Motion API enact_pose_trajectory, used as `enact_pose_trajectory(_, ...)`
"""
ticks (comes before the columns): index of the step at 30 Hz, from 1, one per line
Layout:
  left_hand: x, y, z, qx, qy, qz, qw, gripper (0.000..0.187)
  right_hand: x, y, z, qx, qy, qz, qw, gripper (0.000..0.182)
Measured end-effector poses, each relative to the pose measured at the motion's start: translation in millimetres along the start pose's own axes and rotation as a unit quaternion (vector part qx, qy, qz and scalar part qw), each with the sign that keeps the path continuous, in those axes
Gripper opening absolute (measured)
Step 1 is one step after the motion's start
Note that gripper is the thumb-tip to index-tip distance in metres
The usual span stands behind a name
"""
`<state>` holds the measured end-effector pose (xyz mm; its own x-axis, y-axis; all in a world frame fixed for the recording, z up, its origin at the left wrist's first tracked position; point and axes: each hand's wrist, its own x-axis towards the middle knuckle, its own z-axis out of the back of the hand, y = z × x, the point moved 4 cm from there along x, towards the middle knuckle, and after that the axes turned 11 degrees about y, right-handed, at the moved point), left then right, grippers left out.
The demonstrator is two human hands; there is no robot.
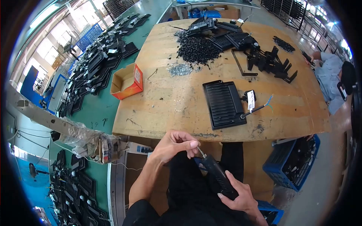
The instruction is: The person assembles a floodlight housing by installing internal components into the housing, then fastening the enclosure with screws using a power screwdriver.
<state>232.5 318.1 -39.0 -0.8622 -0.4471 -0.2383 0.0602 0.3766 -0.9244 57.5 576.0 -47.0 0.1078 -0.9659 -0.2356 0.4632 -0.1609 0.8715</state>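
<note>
just short of the wooden table [169, 120], one black power driver [219, 176] sits in the right hand [241, 196], curled round it; the left hand [173, 145] pinches at its tip, the fingertips hiding what's between. on the table: one finned housing [224, 104] nearby, one orange box [128, 83] leftward, small black parts [196, 49] farther, uncountable.

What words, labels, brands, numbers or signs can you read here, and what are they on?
None can be read clearly.
White tag on the black fixture: print too small.
Printed patch on the orange box: too small, blurred.
Black tool: no readable text.
</note>
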Motion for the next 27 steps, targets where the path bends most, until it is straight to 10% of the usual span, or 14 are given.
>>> enact_pose_trajectory(6, 20.7, 13.2, -7.4, -0.077, 0.006, -0.041, 0.996, 0.022, 13.3, -23.0, -13.2, 0.240, -0.013, 0.043, 0.970, 0.091)
enact_pose_trajectory(10, 49.6, -20.0, 29.0, 0.136, -0.093, -0.087, 0.982, 0.030, 27.9, -23.3, 0.8, 0.300, -0.076, 0.012, 0.951, 0.093)
enact_pose_trajectory(11, 56.1, -26.3, 55.8, 0.228, -0.198, -0.124, 0.945, 0.029, 31.3, -23.3, 7.1, 0.290, -0.099, 0.016, 0.952, 0.094)
enact_pose_trajectory(13, 44.9, -52.0, 114.3, 0.601, -0.349, -0.166, 0.700, 0.024, 32.1, -29.0, 14.1, 0.291, -0.109, 0.011, 0.951, 0.094)
enact_pose_trajectory(20, -4.3, -48.2, 181.6, 0.510, -0.411, -0.099, 0.749, 0.019, 41.8, -43.8, 22.3, 0.305, -0.128, -0.020, 0.944, 0.097)
enact_pose_trajectory(27, 106.0, -76.7, 180.6, 0.639, -0.275, -0.176, 0.697, 0.020, 64.8, -35.2, 26.3, 0.321, -0.100, -0.023, 0.941, 0.098)
